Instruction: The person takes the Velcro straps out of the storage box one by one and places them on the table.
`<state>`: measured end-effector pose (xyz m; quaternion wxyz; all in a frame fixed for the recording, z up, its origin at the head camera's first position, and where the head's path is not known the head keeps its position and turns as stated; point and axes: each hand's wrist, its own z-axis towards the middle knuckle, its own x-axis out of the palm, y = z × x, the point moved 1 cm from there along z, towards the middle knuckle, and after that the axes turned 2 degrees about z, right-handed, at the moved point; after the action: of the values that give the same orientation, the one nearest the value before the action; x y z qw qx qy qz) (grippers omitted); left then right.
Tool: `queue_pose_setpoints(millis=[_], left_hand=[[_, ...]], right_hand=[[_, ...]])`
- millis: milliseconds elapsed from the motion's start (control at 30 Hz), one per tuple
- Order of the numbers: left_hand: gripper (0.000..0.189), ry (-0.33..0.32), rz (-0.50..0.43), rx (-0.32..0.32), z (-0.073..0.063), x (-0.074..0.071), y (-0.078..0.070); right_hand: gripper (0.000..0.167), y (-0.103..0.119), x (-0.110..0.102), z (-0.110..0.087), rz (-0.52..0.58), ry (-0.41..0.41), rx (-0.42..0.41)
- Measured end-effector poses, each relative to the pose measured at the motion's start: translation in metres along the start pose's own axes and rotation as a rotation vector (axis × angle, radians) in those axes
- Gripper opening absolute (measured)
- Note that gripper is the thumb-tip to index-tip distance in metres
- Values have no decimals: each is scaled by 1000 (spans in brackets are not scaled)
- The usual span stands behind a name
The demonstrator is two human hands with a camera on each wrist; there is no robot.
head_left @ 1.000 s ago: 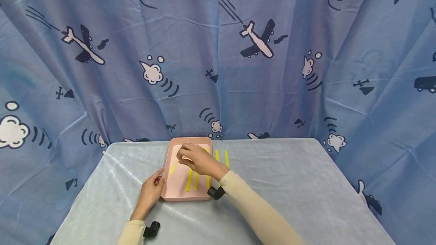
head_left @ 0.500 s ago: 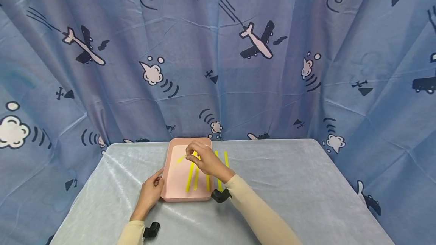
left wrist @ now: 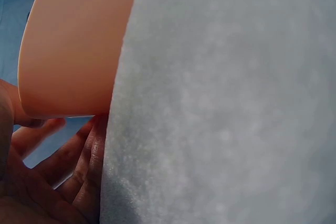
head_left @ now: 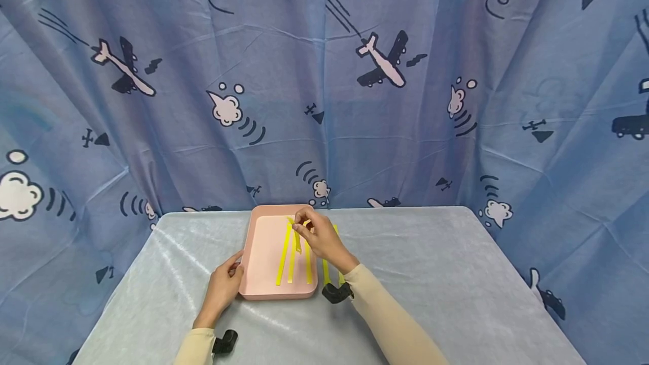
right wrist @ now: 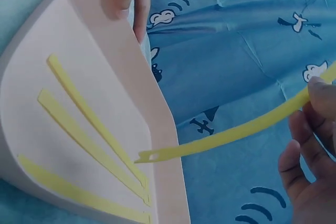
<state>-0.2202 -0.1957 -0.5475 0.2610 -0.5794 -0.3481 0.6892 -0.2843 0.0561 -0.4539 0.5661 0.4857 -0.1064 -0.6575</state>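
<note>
A shallow pink tray (head_left: 261, 263) lies on the table with three flat yellow strips in it, among them a long strip (head_left: 283, 258) left of the others. My right hand (head_left: 323, 238) is above the tray's right side, pinching another yellow strip (right wrist: 231, 136) between thumb and fingers. That strip bends downward, and its free end has a small hole and a notch. My left hand (head_left: 223, 283) holds the tray by its left edge. In the left wrist view, the fingers (left wrist: 84, 177) reach the tray's outer wall.
Two more yellow strips, one of them a strip (head_left: 341, 275) furthest right, lie on the table beside the tray's right wall. A pale grey cloth covers the table (head_left: 431, 275). Behind its far edge hangs a blue patterned curtain (head_left: 324, 100).
My right hand has moved right across the tray, carrying the pinched strip from the left side toward the other strips. The strip now hangs more steeply. My left hand and the tray stayed put.
</note>
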Motion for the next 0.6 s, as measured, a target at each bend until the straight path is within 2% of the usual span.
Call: queue_pose_setpoints(millis=[167,333,600], left_hand=[[42,4,0,2,0,-1,-1],[42,6,1,0,-1,-1,0],[42,13,-8,-7,-1,-2,0]], right_hand=[[8,-6,-3,-2,42,-86,58],[11,-10,-8,-6,68,-140,103],[22,-17,-18,-7,292,-255,229]])
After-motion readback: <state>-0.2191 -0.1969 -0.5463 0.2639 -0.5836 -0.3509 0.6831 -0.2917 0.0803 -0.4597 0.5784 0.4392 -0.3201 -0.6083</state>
